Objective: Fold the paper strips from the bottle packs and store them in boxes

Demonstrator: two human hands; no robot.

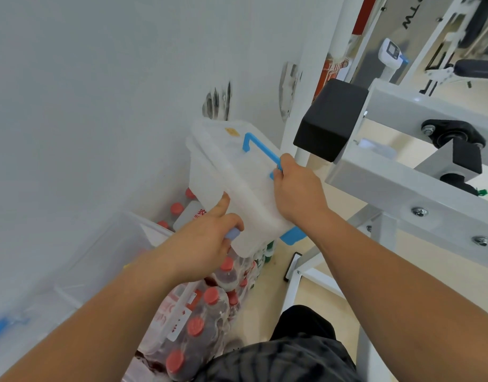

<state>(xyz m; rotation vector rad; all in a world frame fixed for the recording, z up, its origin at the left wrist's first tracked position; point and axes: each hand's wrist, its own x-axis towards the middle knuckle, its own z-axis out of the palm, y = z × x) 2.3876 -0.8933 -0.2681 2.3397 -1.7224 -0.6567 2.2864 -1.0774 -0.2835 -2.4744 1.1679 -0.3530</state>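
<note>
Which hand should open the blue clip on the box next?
Probably left. The left hand already sits at a blue clip on the box, while the right hand grips the blue handle, steadying it.

Translucent white box [232,172] with blue handle [260,148]; red-capped bottles [198,323].

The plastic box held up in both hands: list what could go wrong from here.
1. The plastic box is tilted, the right hand gripping only its thin blue handle; it might slip or twist.
2. It hangs above the bottle packs, so a drop would hit them.
3. The black padded bar sits close beside it, risking a bump.
</note>
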